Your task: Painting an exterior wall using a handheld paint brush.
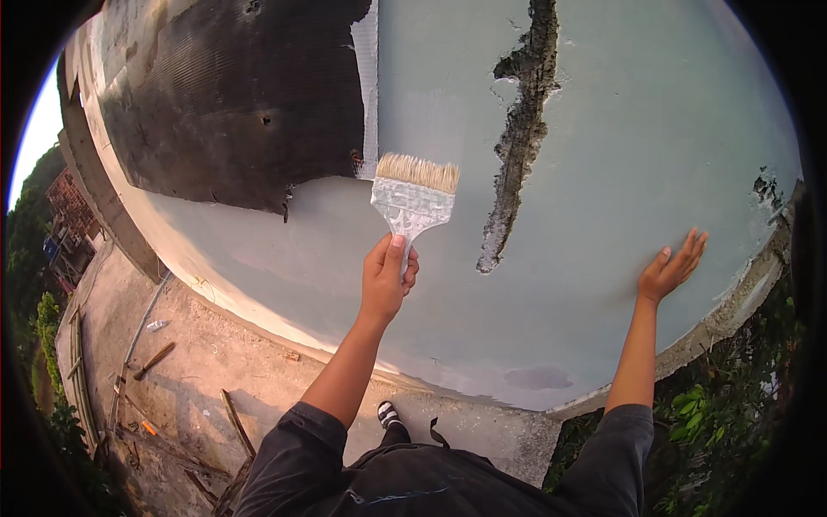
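A wide paintbrush [413,200] with pale bristles and a whitish, paint-crusted ferrule is held upright in front of a grey-green wall [629,146]. My left hand [387,274] is closed round its handle, thumb along the front. I cannot tell whether the bristles touch the wall. Farther right, my right hand [674,267] lies flat against the wall, fingers stretched up and to the right, holding nothing. Between the hands and above them, a rough vertical crack [520,138] exposes dark material in the wall.
A dark corrugated sheet [250,95] with a torn edge covers the wall's upper left. On the concrete floor [224,345] at lower left lie wooden sticks [238,422] and a small bottle [157,326]. Green plants [698,414] grow past the ledge at lower right.
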Demonstrator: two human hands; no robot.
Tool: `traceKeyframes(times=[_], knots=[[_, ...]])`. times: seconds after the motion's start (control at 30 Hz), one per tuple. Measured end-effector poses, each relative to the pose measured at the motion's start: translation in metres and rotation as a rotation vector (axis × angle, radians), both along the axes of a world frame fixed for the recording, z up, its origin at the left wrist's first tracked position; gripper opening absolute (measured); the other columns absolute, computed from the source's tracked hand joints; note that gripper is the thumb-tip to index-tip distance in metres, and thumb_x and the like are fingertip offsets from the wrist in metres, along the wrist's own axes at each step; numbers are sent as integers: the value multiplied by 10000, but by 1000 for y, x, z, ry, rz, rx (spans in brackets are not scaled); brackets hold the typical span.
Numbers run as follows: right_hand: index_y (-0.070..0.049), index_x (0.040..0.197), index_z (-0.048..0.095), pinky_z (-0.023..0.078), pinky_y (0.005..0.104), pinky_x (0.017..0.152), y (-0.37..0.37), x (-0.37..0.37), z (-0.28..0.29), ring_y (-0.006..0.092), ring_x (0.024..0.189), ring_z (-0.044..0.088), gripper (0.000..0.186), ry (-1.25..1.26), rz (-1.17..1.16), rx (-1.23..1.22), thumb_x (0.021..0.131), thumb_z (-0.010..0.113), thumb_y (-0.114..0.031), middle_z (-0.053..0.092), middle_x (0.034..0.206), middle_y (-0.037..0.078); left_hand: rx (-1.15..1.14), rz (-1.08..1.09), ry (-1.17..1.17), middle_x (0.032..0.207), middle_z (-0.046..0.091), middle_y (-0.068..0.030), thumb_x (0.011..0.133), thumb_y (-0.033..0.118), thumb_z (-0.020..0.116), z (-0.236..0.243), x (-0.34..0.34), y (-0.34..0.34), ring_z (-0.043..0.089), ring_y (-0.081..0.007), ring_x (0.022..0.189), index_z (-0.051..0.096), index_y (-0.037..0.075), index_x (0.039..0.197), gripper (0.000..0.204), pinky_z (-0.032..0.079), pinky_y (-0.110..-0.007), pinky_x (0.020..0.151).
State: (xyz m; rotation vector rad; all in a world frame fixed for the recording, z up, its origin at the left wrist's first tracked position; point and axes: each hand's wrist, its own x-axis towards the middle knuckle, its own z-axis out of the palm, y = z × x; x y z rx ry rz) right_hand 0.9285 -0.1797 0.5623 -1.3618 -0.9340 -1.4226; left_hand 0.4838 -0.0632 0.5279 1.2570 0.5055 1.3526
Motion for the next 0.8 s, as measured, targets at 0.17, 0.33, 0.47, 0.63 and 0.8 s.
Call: traceKeyframes(times=[0.17, 0.33, 0.47, 0.63, 0.8], knots=[[-111, 1488, 359, 199, 529, 1137, -1, -4, 0, 385, 1417, 289, 566, 22, -13, -1, 1010, 337, -413, 291, 1561, 145, -82, 45, 90, 584, 424, 21, 1029, 410, 424, 15, 9, 23, 352, -44, 466, 511, 76, 825, 401, 278, -207, 404], [-122, 1492, 356, 185, 542, 1136, 0, 2, -2, 376, 1427, 278, 568, 16, -17, -4, 1006, 335, -414, 281, 1570, 132, -175, 38, 76, 580, 422, 25, 1030, 416, 415, -70, 13, 16, 360, -47, 460, 508, 85, 814, 406, 288, -213, 403], [-126, 1494, 354, 185, 548, 1134, -1, -3, 1, 370, 1430, 277, 569, 40, -1, -3, 1005, 335, -416, 278, 1573, 127, -292, 68, 187, 593, 458, 10, 1013, 436, 446, -161, 0, -6, 389, -64, 451, 523, 93, 820, 401, 298, -206, 388], [-133, 1495, 353, 179, 545, 1137, -3, 3, -1, 364, 1432, 274, 569, 34, -18, 1, 1002, 336, -417, 277, 1574, 123, -599, -34, 299, 600, 476, 5, 999, 431, 477, -193, -22, -51, 404, -66, 453, 533, 82, 815, 398, 294, -207, 386], [-137, 1494, 356, 175, 541, 1141, -4, 0, 1, 364, 1434, 271, 569, 31, -3, 0, 1002, 333, -423, 280, 1573, 121, -275, -90, 170, 595, 447, 12, 1015, 430, 451, -87, -21, -43, 386, -53, 465, 530, 71, 826, 413, 292, -208, 395]])
